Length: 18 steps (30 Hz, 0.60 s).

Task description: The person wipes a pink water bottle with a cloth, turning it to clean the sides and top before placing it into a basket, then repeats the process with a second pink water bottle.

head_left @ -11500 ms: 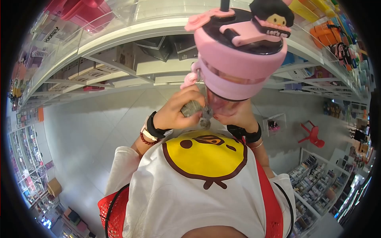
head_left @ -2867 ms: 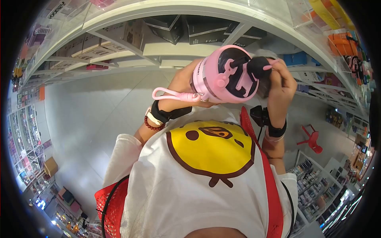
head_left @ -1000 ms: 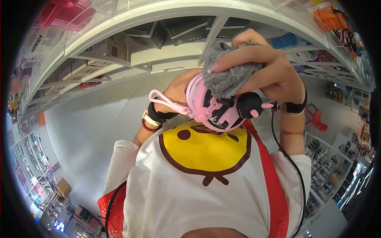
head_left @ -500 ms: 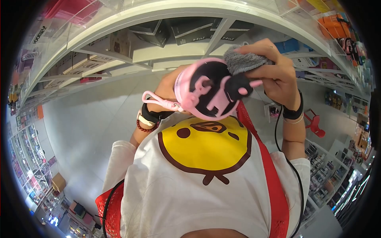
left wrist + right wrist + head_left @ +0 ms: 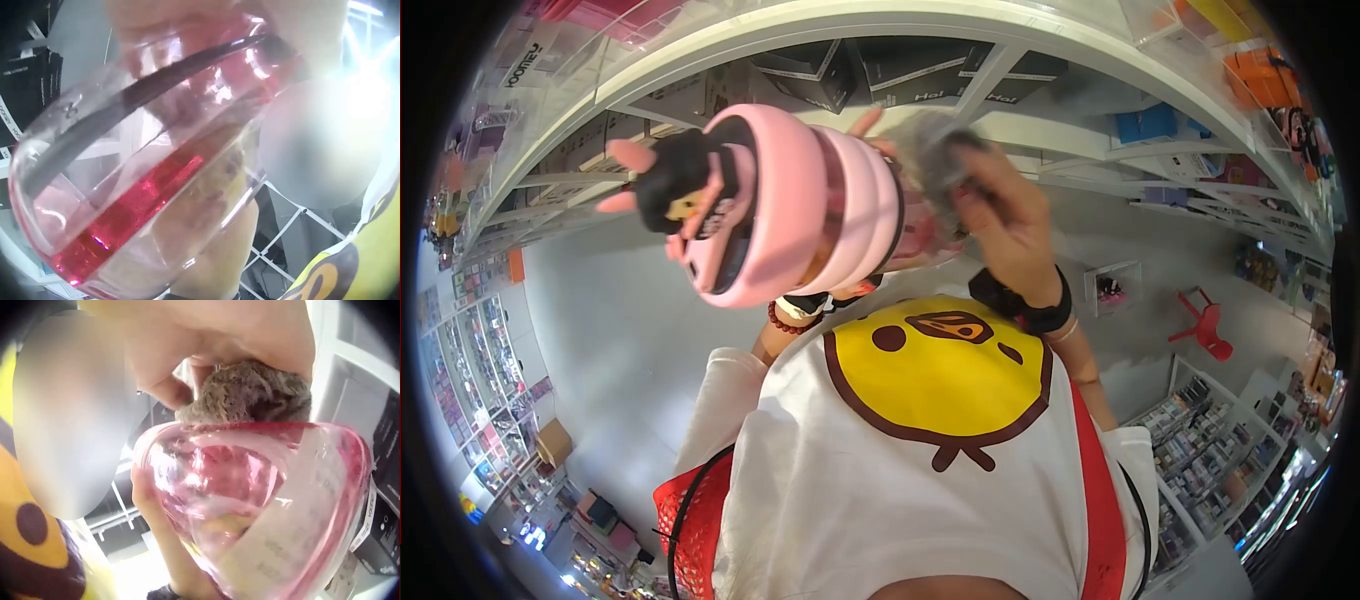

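Note:
A pink cup [image 5: 770, 205] is tilted on its side, its black character lid [image 5: 675, 180] pointing left. My left hand grips its clear lower part from behind, mostly hidden, with fingers [image 5: 865, 123] showing above the cup. In the right wrist view the left hand [image 5: 156, 515] lies along the clear pink body [image 5: 250, 481]. My right hand [image 5: 1012, 225] pinches a grey fuzzy cloth [image 5: 935, 155], blurred, by the cup's base. The right wrist view has the cloth [image 5: 250, 394] touching the base under the right hand [image 5: 219, 337]. The clear body [image 5: 125, 212] fills the left wrist view.
White shelving [image 5: 880, 28] curves across the front, with dark boxes [image 5: 920, 75] on a lower shelf and an orange bag [image 5: 1262, 80] at right. A red stool [image 5: 1203, 325] stands on the floor at right. A black cable hangs beside the shirt.
The cup has tipped over, its lid swinging from facing the camera to pointing left. My right hand has moved left and down with the cloth, from beside the lid to the base.

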Each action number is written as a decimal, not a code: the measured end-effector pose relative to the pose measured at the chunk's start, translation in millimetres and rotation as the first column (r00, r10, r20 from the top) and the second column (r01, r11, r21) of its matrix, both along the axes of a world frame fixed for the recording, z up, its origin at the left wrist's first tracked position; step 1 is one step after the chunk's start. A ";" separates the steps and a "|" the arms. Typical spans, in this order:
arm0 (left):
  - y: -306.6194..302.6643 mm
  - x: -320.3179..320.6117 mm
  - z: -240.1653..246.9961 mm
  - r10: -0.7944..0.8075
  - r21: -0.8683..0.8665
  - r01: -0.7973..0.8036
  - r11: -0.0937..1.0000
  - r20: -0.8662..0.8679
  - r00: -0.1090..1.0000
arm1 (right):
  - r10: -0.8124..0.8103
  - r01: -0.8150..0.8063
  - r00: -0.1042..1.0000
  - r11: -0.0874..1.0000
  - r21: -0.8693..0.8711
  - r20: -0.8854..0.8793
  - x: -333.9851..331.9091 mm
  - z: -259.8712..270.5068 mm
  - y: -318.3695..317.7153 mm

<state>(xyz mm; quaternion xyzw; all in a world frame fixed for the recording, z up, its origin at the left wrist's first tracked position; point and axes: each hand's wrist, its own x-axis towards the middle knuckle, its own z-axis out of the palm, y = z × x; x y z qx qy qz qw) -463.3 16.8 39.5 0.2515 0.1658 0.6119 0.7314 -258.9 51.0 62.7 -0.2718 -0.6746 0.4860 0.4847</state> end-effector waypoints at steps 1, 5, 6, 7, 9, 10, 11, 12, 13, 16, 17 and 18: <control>-0.2 -0.4 1.0 -0.009 -0.018 0.010 1.000 0.008 1.000 | 0.006 -0.039 0.990 0.972 0.233 0.144 -4.9 10.6 6.2; -5.7 1.5 3.4 -0.046 -0.050 0.046 0.998 -0.011 0.999 | 0.059 -0.118 0.982 0.934 0.336 0.182 -26.0 9.4 5.1; -8.2 -0.4 3.7 -0.044 -0.060 0.043 0.997 -0.007 0.999 | 0.115 -0.157 0.978 0.956 0.248 0.176 -27.1 5.2 2.1; -11.8 -4.1 2.7 -0.036 -0.072 0.036 0.997 -0.004 0.999 | 0.172 -0.199 0.971 0.968 0.156 0.166 -26.9 -0.6 -1.5; -19.7 -16.0 3.2 -0.012 -0.102 0.012 0.995 0.000 1.000 | 0.296 -0.298 0.946 0.955 -0.003 0.134 -30.3 -11.7 -4.9; -23.6 -20.3 3.3 -0.005 -0.119 0.004 0.993 -0.005 1.000 | 0.357 -0.351 0.927 0.934 -0.071 0.113 -32.7 -17.4 -3.7; -27.0 -24.3 3.4 -0.009 -0.136 0.007 0.991 -0.015 1.000 | 0.412 -0.399 0.907 0.907 -0.137 0.088 -34.5 -21.2 -1.5; -28.5 -24.8 3.1 -0.025 -0.146 0.020 0.989 -0.032 0.999 | 0.484 -0.443 0.868 0.857 -0.265 0.112 -34.9 -20.4 2.4; -30.0 -22.4 2.4 -0.047 -0.143 0.039 0.989 -0.050 0.998 | 0.552 -0.471 0.825 0.791 -0.391 0.123 -35.0 -17.0 7.2; -32.4 -17.9 -0.9 -0.088 0.067 0.097 0.993 -0.127 0.988 | 0.640 -0.440 0.766 0.593 -0.674 0.063 -43.2 -15.0 15.5; -32.5 -16.8 -2.4 -0.092 0.157 0.115 0.981 -0.145 0.985 | 0.645 -0.412 0.764 0.522 -0.746 0.030 -46.8 -16.1 18.3; -36.0 -19.7 -18.3 -0.058 0.308 0.081 0.948 -0.083 0.995 | 0.667 -0.503 0.736 0.430 -0.750 -0.111 -49.0 -29.8 20.5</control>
